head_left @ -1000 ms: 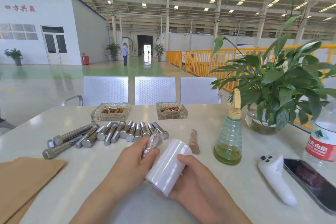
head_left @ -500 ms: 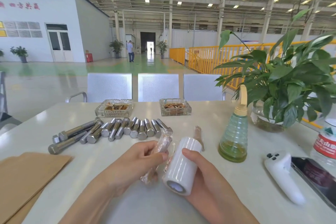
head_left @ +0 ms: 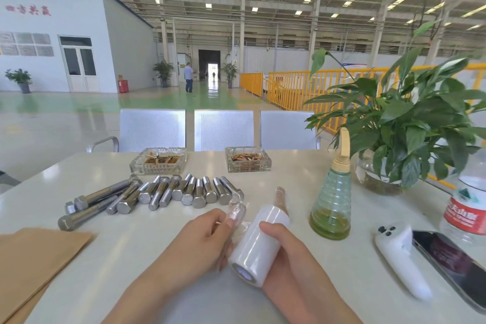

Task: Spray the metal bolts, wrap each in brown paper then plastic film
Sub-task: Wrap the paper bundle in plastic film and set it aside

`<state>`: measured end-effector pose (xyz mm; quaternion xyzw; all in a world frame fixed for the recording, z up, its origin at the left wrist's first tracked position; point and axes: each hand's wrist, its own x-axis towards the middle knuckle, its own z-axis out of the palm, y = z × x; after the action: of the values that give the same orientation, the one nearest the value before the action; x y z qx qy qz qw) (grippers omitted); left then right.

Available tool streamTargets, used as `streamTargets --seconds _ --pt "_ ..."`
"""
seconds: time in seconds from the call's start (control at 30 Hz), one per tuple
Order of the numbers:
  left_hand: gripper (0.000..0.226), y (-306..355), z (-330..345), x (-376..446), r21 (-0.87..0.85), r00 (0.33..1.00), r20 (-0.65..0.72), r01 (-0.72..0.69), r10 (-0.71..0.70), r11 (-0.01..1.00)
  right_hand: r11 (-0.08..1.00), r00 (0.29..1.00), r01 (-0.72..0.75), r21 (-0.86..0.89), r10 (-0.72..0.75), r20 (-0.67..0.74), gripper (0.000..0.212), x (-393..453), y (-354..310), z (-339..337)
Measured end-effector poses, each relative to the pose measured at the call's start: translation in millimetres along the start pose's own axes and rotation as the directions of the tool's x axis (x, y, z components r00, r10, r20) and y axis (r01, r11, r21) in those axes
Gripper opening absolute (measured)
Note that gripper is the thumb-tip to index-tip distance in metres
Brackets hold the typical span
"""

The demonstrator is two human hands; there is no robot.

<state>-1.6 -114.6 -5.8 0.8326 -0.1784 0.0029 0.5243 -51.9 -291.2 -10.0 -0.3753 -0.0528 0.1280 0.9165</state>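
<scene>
My left hand [head_left: 202, 242] grips a bolt wrapped in brown paper and plastic film [head_left: 236, 212], its top sticking up past my thumb. My right hand [head_left: 284, 252] holds the white roll of plastic film [head_left: 259, 241] tilted, right beside that bolt, with film running between them. Another wrapped bolt [head_left: 281, 200] lies on the table just behind the roll. Several bare metal bolts [head_left: 168, 193] lie in a row to the left of centre. The green spray bottle [head_left: 332, 200] stands to the right. Brown paper sheets [head_left: 34, 258] lie at the near left.
Two glass ashtrays [head_left: 158, 159] [head_left: 248, 159] sit at the back of the white table [head_left: 105, 271]. A potted plant [head_left: 394, 139], a water bottle [head_left: 468, 208], a white controller [head_left: 402, 255] and a phone [head_left: 455, 263] crowd the right side. Metal chairs [head_left: 223, 129] stand behind the table.
The wrapped bolt in my left hand has turned against the film roll and come closer to it. The roll has shifted slightly in my right hand. The camera has tilted a little.
</scene>
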Motion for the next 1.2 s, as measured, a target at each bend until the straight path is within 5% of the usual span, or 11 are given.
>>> streamTargets --seconds 0.2,0.47,0.6,0.83,0.97,1.07,1.2 --pt "0.021 4 -6 -4 -0.060 0.996 -0.088 -0.006 0.000 0.998 0.996 0.998 -0.038 -0.087 0.042 0.039 0.058 0 2 -1" --pt "0.041 11 -14 -6 -0.270 0.984 0.125 0.156 -0.126 0.950 0.995 0.998 -0.063 -0.080 0.061 -0.024 0.057 1 4 1" --pt "0.023 11 -12 -5 -0.361 0.995 0.046 0.104 -0.094 0.927 0.999 0.998 -0.045 -0.023 0.045 -0.032 0.059 0 2 4" --pt "0.008 11 -8 -7 -0.138 0.998 -0.041 0.031 -0.037 0.990 0.995 1.000 -0.009 -0.098 0.009 -0.005 0.039 -2 2 6" --pt "0.024 12 -15 -1 -0.485 0.974 0.111 0.227 -0.199 0.844 0.997 1.000 0.006 -0.083 -0.006 -0.002 0.036 -2 -1 1" --pt "0.021 11 -25 -6 -0.360 0.988 0.143 0.099 -0.049 0.928 0.997 1.000 0.000 -0.076 0.000 0.006 0.032 -5 -5 -1" --pt "0.043 7 -26 -5 -0.337 0.996 0.073 0.081 -0.059 0.938 0.992 0.999 -0.046 -0.121 0.045 -0.017 0.053 -2 0 3"
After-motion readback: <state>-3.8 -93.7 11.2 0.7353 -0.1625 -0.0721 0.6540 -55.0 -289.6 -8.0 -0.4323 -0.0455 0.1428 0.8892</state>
